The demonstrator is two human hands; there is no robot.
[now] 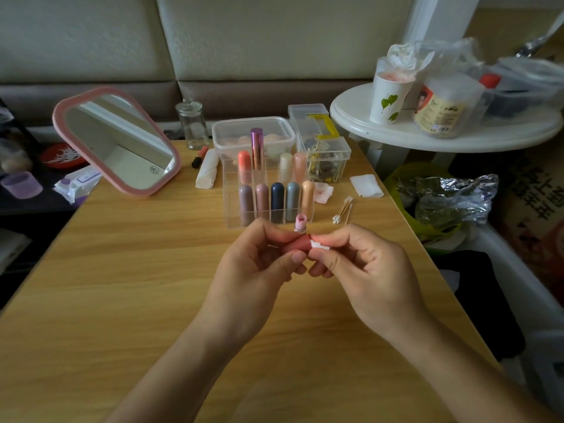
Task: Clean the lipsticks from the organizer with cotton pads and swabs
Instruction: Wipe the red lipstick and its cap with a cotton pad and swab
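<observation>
The uncapped lipstick (300,227) is held upright over the tabletop (122,285), just in front of the clear organizer (229,206); bare wood spreads wide to the left and toward the person, while the right edge lies close; the left hand (259,264) has its grip curled round the tube; the right hand (363,270) pinches a folded cotton pad (319,245) against it.

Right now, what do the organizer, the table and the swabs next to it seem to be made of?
The organizer looks like clear rigid plastic, perhaps acrylic: glossy walls, lipsticks visible through them. The table shows light wood grain with a smooth matt finish, possibly laminate. The cotton swabs seem to have tan wooden or bamboo sticks and white fluffy tips.
</observation>
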